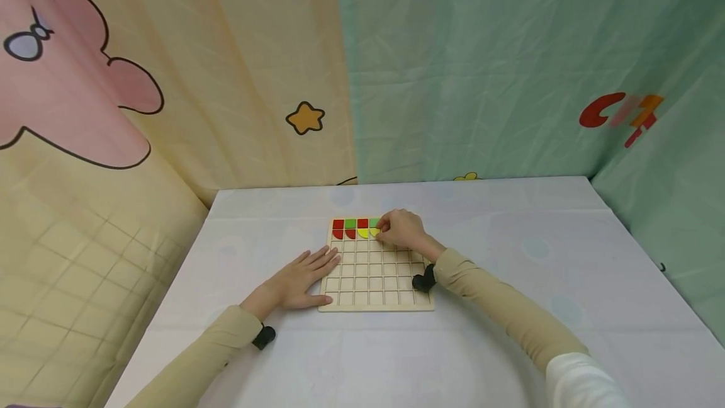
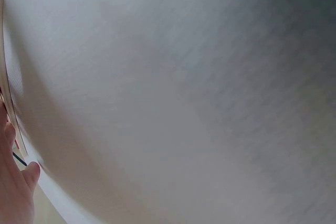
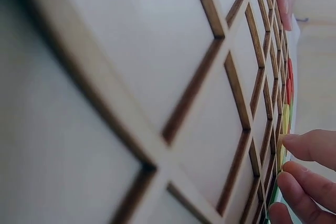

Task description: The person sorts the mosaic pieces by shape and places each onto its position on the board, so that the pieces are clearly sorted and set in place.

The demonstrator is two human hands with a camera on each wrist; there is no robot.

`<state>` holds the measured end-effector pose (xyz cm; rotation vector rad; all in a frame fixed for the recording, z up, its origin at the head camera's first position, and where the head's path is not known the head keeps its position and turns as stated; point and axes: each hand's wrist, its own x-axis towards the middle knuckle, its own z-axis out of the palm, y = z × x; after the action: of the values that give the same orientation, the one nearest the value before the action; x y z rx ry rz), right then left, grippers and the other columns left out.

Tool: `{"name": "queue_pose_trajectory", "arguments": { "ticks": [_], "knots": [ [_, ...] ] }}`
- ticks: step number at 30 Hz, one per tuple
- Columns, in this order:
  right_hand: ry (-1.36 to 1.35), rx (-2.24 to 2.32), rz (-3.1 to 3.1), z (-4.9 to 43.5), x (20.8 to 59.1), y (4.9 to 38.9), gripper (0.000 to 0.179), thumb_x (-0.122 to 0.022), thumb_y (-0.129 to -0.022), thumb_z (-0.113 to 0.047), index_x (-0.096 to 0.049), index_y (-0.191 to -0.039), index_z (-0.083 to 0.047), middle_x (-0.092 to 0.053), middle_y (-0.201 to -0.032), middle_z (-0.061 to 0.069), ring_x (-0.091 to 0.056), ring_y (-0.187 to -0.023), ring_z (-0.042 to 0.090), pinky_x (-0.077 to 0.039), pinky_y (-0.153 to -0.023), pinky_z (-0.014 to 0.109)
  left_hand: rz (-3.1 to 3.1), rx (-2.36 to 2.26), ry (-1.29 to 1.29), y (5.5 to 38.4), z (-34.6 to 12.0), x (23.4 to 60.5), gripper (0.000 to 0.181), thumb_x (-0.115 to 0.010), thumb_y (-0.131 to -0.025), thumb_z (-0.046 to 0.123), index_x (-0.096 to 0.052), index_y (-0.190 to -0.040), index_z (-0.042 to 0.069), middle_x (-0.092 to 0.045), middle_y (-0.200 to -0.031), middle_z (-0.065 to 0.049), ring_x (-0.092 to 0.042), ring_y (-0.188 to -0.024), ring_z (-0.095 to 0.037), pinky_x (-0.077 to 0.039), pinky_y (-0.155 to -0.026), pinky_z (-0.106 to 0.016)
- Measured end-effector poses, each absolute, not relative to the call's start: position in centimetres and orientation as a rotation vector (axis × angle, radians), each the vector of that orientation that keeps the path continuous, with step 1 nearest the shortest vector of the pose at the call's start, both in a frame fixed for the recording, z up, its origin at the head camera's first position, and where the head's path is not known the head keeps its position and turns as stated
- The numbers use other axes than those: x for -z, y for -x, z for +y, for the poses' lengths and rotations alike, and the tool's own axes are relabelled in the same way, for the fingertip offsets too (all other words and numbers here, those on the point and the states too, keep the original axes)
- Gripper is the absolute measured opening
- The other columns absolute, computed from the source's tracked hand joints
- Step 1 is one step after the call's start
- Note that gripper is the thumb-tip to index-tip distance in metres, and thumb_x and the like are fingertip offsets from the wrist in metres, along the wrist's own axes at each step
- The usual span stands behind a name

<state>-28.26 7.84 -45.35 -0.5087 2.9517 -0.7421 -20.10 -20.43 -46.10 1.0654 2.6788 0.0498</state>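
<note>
A wooden grid board [image 1: 376,279] lies on the table. Its top row has red and green square tiles; below them sit two red quarter-circle tiles [image 1: 344,234] and a yellow one [image 1: 363,233]. In the row's fourth cell, my right hand [image 1: 403,229] pinches another yellow quarter-circle tile [image 1: 374,232] between thumb and fingers. The right wrist view shows those fingertips [image 3: 290,139] at the yellow tile's edge, low over the grid. My left hand [image 1: 303,279] rests flat with spread fingers on the board's left edge; only part of that hand [image 2: 16,182] appears in the left wrist view.
A white cloth covers the table [image 1: 481,345]. Behind it hangs a printed curtain [image 1: 453,68], cream on the left and green on the right. Each wrist wears a black device, and the right one [image 1: 423,279] hangs over the board's right side.
</note>
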Motion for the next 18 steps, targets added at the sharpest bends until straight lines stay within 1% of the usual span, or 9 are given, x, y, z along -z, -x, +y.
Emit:
{"name": "queue_pose_trajectory", "arguments": {
  "ticks": [11, 18],
  "knots": [
    [0.521, 0.759, 2.946, 7.94, 45.58, 28.27, 0.018, -0.075, -0.083, -0.031, -0.076, -0.095, -0.017, -0.072, -0.081, -0.005, -0.062, -0.069, 0.01, -0.047, -0.057, 0.024, 2.69, -0.051, -1.075, 20.2, -20.6, 46.57, 0.089, -0.04, -0.09, 0.069, -0.009, -0.156, 0.019, -0.006, -0.164, 0.0, -0.007, -0.151, -0.022, -0.013, -0.12, -0.051],
    [0.495, 0.777, 2.935, 8.01, 45.49, 28.3, 0.019, -0.075, -0.082, -0.031, -0.077, -0.095, -0.017, -0.072, -0.082, -0.005, -0.063, -0.071, 0.01, -0.047, -0.058, 0.024, 2.689, -0.052, -1.085, 20.18, -20.53, 46.43, 0.089, -0.042, -0.09, 0.068, -0.01, -0.156, 0.017, -0.007, -0.164, -0.002, -0.008, -0.151, -0.023, -0.014, -0.12, -0.052]
  ]
}}
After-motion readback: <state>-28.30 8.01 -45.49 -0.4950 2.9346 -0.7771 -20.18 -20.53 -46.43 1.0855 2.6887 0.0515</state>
